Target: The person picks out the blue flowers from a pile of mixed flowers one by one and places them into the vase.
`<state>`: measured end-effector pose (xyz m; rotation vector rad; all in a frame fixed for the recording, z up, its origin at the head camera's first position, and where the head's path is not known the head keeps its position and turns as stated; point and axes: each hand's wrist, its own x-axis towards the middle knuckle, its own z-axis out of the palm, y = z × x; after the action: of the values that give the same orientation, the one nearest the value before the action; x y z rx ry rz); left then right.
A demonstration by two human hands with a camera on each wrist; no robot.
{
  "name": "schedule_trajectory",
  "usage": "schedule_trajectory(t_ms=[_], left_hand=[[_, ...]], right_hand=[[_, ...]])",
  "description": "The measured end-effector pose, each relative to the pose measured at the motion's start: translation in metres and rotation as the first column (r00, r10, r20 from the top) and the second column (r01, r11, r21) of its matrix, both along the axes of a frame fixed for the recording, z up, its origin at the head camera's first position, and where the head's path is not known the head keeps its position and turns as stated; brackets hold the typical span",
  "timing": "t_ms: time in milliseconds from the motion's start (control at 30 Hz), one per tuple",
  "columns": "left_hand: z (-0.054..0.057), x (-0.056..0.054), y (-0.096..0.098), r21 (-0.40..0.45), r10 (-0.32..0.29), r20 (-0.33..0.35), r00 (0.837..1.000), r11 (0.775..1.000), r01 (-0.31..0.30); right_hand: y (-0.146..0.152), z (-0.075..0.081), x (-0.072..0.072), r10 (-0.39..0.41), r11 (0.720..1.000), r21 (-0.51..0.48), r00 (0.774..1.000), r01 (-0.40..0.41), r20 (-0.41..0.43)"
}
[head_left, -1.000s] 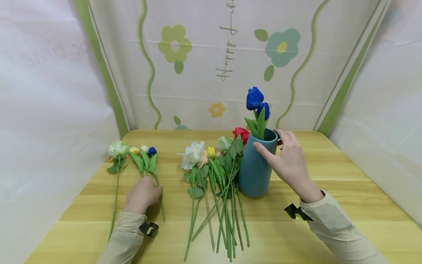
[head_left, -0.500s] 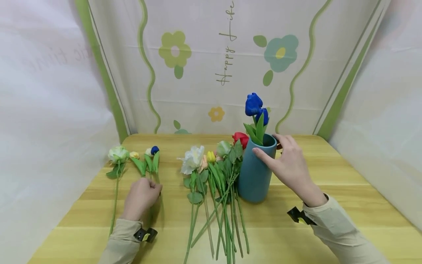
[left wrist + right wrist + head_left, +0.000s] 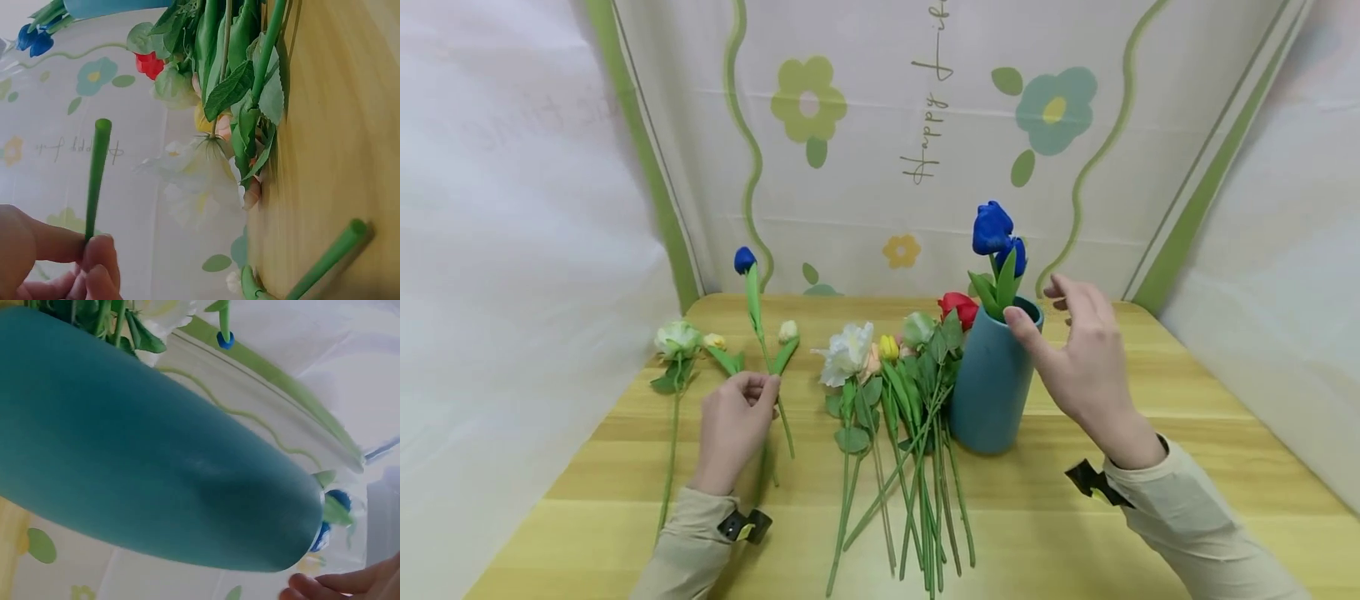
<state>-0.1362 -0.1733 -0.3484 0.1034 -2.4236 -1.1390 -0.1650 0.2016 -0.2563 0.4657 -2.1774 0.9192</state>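
Between thumb and fingers my left hand (image 3: 735, 429) pinches the stem of a blue tulip (image 3: 744, 261), raised over the left side of the table. The left wrist view shows the lower end of that stem (image 3: 97, 178) sticking out past the fingertips. Under this hand lie a yellow tulip (image 3: 715, 342) and a white tulip (image 3: 787, 332). My right hand (image 3: 1090, 379) is at the rim of a teal vase (image 3: 992, 392), thumb and fingers spread and holding nothing. Two blue tulips (image 3: 992, 227) stand in the vase. In the right wrist view the fingertips (image 3: 300, 587) are just off its mouth.
A pile of artificial flowers lies left of the vase, with a white flower (image 3: 847, 354), a red flower (image 3: 958, 310) and several green stems (image 3: 925, 500). At the far left lies a pale green flower (image 3: 678, 340). A printed curtain (image 3: 865, 167) hangs behind the wooden table (image 3: 1045, 533).
My left hand has lifted the blue tulip from beside the yellow and white ones; its bloom now stands higher. My right hand has come slightly away from the vase rim.
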Motion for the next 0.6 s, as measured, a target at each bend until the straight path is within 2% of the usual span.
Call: schedule_trajectory(t_ms=[67,133,233,300,367,600], left_hand=[[0.001,0.0,0.003,0.014,0.005,-0.059,0.998,1.0,-0.004],[0.002,0.001,0.005,0.029,0.007,-0.107,0.994,1.0,-0.004],[0.004,0.003,0.008,0.045,-0.01,-0.194,0.981,0.999,0.019],[0.006,0.003,0.012,0.054,-0.029,-0.258,0.966,0.998,0.044],[0.007,0.005,0.015,0.061,-0.049,-0.308,0.95,0.996,0.072],[0.01,0.007,0.031,0.119,-0.133,-0.422,0.897,0.973,0.2]], right_hand=[[-0.005,0.002,0.003,-0.002,1.0,-0.013,0.991,0.001,-0.131],[-0.011,0.004,0.005,0.002,1.0,-0.01,0.967,-0.005,-0.256],[-0.023,0.005,0.007,0.025,1.0,-0.007,0.903,-0.031,-0.429],[-0.031,0.005,0.008,0.052,0.998,0.0,0.861,-0.06,-0.507],[-0.04,0.003,0.008,0.094,0.994,0.003,0.83,-0.111,-0.549],[-0.061,-0.003,0.005,0.253,0.961,0.06,0.77,-0.27,-0.586]])
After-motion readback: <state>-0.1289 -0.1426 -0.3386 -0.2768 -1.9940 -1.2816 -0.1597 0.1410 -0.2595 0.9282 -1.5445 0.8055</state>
